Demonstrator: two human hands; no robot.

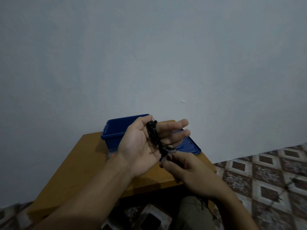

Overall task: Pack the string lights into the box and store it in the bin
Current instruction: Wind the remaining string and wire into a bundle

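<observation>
Dark string lights (154, 136) are wound in a coil around my left hand (146, 143), which is held palm up over the table with its fingers straight and spread. My right hand (184, 168) pinches the loose strand just below the coil. More of the strand (204, 206) trails down past my right wrist and out across the floor (287, 186). A blue bin (116, 128) stands open at the back of the table, partly hidden by my left hand. Its blue lid (191, 146) lies flat to the right of it. No box is in sight.
A small wooden table (79, 163) stands against a pale wall (149, 55). Patterned floor tiles (265, 171) spread to the right and below. A small red and white object (111, 155) shows beside my left wrist, by the bin.
</observation>
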